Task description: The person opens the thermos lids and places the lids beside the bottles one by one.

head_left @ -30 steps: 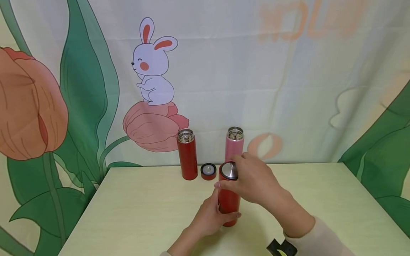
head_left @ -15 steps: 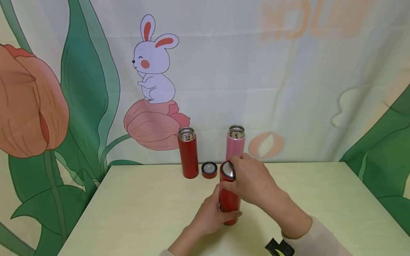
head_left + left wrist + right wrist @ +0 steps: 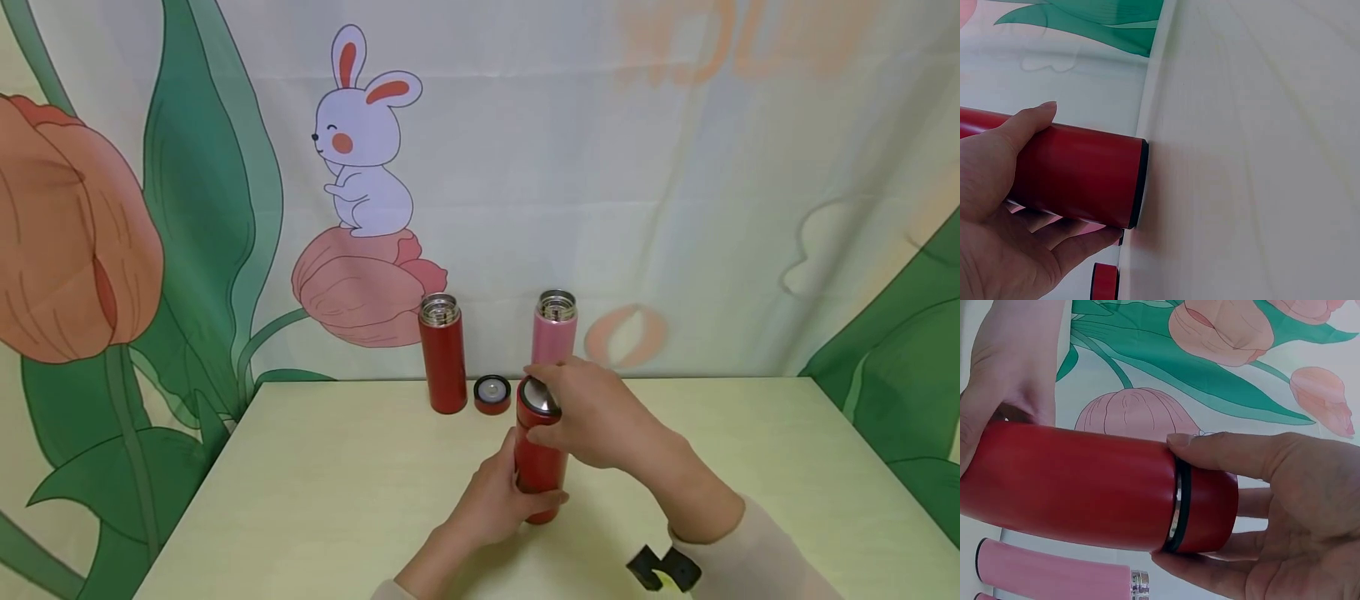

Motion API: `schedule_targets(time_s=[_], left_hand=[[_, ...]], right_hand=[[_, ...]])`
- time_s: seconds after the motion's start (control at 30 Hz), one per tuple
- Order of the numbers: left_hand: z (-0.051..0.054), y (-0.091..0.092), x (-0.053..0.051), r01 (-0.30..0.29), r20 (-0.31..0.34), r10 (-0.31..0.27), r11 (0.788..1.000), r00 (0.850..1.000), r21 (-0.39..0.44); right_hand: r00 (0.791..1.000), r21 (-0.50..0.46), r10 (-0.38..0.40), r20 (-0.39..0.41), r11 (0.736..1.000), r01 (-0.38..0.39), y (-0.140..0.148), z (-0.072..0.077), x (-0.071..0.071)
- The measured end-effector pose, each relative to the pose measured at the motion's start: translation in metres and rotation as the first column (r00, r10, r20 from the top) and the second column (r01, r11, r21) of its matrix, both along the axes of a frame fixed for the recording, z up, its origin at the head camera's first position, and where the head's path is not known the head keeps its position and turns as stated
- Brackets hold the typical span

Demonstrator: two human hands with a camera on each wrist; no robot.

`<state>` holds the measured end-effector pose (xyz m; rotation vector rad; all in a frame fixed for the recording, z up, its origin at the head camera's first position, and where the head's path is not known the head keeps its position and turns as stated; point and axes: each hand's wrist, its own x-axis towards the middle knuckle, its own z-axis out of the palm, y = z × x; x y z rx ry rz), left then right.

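Observation:
Near the middle of the table stands a red thermos flask (image 3: 540, 467) with a silver-topped red lid (image 3: 537, 395). My left hand (image 3: 491, 500) grips its lower body, thumb on one side and fingers on the other, as the left wrist view also shows. Around the lid is my right hand (image 3: 600, 417), thumb and fingers on opposite sides. The right wrist view shows a black ring (image 3: 1184, 500) at the lid's edge and a thin silver strip between lid and body. Its far fingers are partly hidden in the head view.
Behind stand an uncapped red thermos (image 3: 444, 367) and an uncapped pink thermos (image 3: 555, 337), the latter partly hidden by my right hand. A loose red lid (image 3: 492, 395) lies underside up between them. A printed curtain (image 3: 487, 167) hangs behind the pale table (image 3: 337, 483).
My right thumb and fingers have shifted slightly around the lid. The left hand keeps its hold low on the flask. The whole head view has drifted a little.

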<state>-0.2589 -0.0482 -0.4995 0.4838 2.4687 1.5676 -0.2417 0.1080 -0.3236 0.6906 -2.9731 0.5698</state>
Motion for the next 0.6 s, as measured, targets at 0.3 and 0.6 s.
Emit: schedule_targets(time_s=[0.3,0.6], left_hand=[[0.0,0.0,0.0,-0.008,-0.005,0.008,1.0,1.0,-0.011],[0.001,0.0,-0.001,0.0,0.015,0.0,1.0,1.0,-0.006]], right_hand=[[0.994,-0.015,0.061,0.092,0.998,-0.06,0.006,0.006,-0.005],[0.978,-0.074,0.101,0.185,0.993,-0.089,0.011,0.007,-0.011]])
